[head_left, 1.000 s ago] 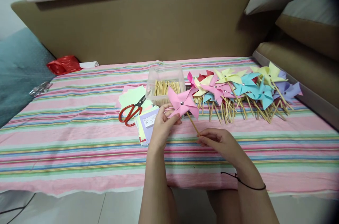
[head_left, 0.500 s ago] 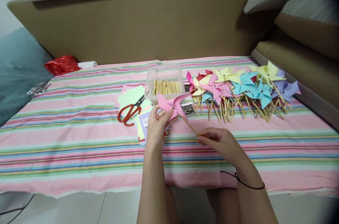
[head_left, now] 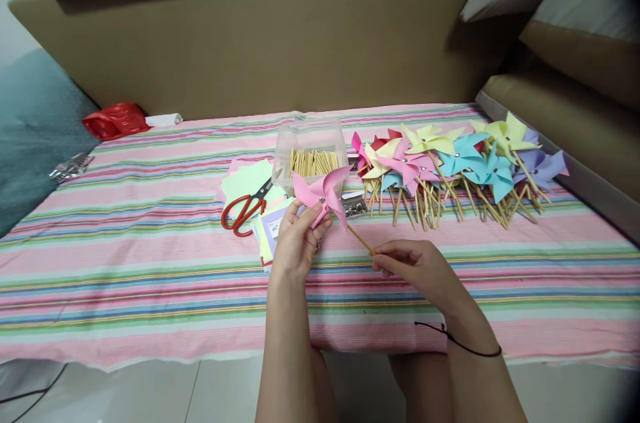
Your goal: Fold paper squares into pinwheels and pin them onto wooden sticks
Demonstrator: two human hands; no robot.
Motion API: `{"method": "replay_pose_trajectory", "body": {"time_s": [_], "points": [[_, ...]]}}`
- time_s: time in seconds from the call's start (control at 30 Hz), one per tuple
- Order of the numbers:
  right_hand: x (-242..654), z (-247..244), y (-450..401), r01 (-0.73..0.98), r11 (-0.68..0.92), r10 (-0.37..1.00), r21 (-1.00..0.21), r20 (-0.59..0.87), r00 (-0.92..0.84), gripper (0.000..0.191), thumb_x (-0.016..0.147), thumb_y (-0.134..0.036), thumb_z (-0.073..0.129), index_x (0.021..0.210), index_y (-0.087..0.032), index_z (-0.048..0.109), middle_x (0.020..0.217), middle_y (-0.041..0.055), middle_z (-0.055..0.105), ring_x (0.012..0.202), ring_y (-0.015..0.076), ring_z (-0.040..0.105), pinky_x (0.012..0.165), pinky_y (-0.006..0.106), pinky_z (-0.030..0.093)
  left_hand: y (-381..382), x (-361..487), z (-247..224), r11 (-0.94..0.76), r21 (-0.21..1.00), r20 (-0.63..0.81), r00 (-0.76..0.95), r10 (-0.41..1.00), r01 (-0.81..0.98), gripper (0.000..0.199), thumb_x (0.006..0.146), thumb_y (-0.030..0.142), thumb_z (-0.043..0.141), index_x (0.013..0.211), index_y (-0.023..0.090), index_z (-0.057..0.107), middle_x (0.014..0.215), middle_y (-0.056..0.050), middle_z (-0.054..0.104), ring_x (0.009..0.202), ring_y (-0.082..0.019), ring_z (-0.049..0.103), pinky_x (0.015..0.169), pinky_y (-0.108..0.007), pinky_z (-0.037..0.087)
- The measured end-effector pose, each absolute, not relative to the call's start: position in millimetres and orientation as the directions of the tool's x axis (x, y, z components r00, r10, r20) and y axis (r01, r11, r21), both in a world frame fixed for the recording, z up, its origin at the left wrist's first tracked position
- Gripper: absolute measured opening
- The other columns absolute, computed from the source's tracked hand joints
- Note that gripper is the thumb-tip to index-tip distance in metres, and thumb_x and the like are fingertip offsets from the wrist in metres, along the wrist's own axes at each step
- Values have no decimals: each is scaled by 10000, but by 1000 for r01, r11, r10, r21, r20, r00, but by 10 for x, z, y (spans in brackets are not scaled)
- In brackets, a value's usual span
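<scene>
A pink paper pinwheel [head_left: 327,193] on a thin wooden stick is held over the front middle of the cloth, with a small metal fastener at its centre. My left hand [head_left: 299,236] is closed at the pinwheel's lower left, its thumb against a blade. Its other fingers are curled and partly hidden. My right hand [head_left: 407,263] pinches the lower end of the stick [head_left: 361,239]. Beyond the pinwheel stands a clear plastic box [head_left: 285,133] with many wooden sticks [head_left: 314,162] in it. Next to it lies a small open box of metal fasteners [head_left: 355,206].
Red-handled scissors [head_left: 244,213] lie left of my left hand, on sheets of coloured paper [head_left: 250,180]. Finished pinwheels [head_left: 460,160] are piled at the right. A red plastic bag [head_left: 116,122] sits at the far left of the striped cloth [head_left: 150,263].
The pinwheel's head has turned a little and shifted slightly left and up. My left hand's fingers have shifted on its blades. My right hand stays at the stick's end.
</scene>
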State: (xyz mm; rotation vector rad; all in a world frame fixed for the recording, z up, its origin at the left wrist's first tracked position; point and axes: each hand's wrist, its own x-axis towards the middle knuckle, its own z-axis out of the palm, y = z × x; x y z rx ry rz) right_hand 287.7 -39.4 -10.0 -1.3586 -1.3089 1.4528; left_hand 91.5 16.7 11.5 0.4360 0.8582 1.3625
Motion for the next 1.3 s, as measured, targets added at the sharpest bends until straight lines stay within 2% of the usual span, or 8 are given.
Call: {"method": "replay_pose_trajectory", "body": {"time_s": [0.23, 0.5, 0.73, 0.93, 1.17, 1.3], "points": [[2873, -119, -385, 131, -196, 969, -972, -212, -126, 233, 730, -412, 732, 740, -180, 735, 661, 28, 701, 586, 135, 600, 578, 251, 490, 165, 916, 118, 190, 741, -310, -76, 948, -644, 331, 645, 101, 756, 927, 129, 585, 684, -11, 704, 566, -95, 662, 549, -173, 578], [2765, -140, -391, 139, -203, 954, -969, -227, -194, 195, 775, -374, 692, 776, -181, 723, 691, 33, 714, 669, 162, 671, 619, 247, 515, 171, 921, 64, 200, 783, -335, -127, 934, -589, 386, 623, 123, 790, 959, 148, 601, 743, 12, 704, 632, -98, 669, 570, -197, 583], [2729, -156, -395, 162, -195, 949, -967, -228, -220, 169, 781, -339, 679, 763, -173, 708, 709, 33, 708, 670, 165, 680, 598, 237, 506, 192, 927, 57, 208, 756, -367, -139, 920, -620, 407, 605, 87, 800, 952, 137, 592, 729, -11, 720, 609, -99, 676, 573, -186, 569], [2740, -165, -397, 165, -186, 947, -969, -221, -232, 220, 787, -393, 683, 770, -176, 718, 696, 38, 711, 674, 177, 677, 612, 259, 518, 195, 924, 74, 219, 756, -368, -124, 922, -616, 428, 581, 100, 818, 943, 146, 594, 735, -10, 722, 620, -105, 681, 592, -193, 565], [2910, -109, -384, 157, -147, 986, -977, -156, -50, 286, 709, -462, 743, 736, -177, 734, 647, 39, 681, 580, 157, 589, 543, 274, 488, 168, 831, 68, 232, 841, -335, -134, 933, -489, 493, 539, 161, 855, 945, 159, 576, 734, -10, 724, 617, -120, 681, 573, -207, 552], [3011, -109, -375, 136, -101, 993, -986, -91, 79, 269, 683, -451, 765, 728, -187, 742, 623, 22, 646, 588, 147, 555, 553, 266, 471, 144, 776, 49, 263, 877, -324, -89, 942, -401, 511, 540, 182, 860, 951, 172, 557, 683, 0, 706, 584, -137, 672, 542, -225, 541]]}}
